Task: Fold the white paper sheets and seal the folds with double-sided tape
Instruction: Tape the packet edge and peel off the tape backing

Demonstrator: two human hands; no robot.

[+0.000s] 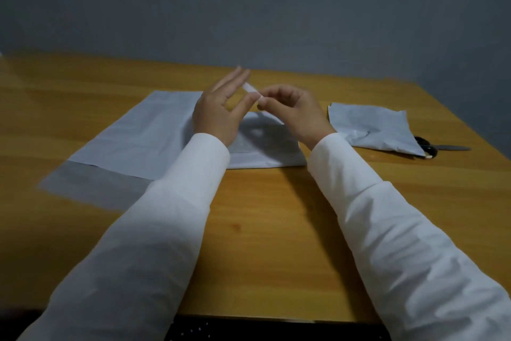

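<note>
A large white paper sheet (143, 133) lies flat on the wooden table (262, 230), partly folded, its near left part in shadow. Both hands hover above its right half. A short white strip of tape (250, 89) is held between them. My left hand (218, 111) pinches the strip with thumb and forefinger, the other fingers straight and raised. My right hand (293, 111) pinches the strip's other end with curled fingers. A second, creased white sheet (373, 127) lies folded to the right.
Black-handled scissors (431, 148) lie at the right, partly under the creased sheet, blades pointing right. A grey wall stands behind the table's far edge. The table's near edge runs below my sleeves.
</note>
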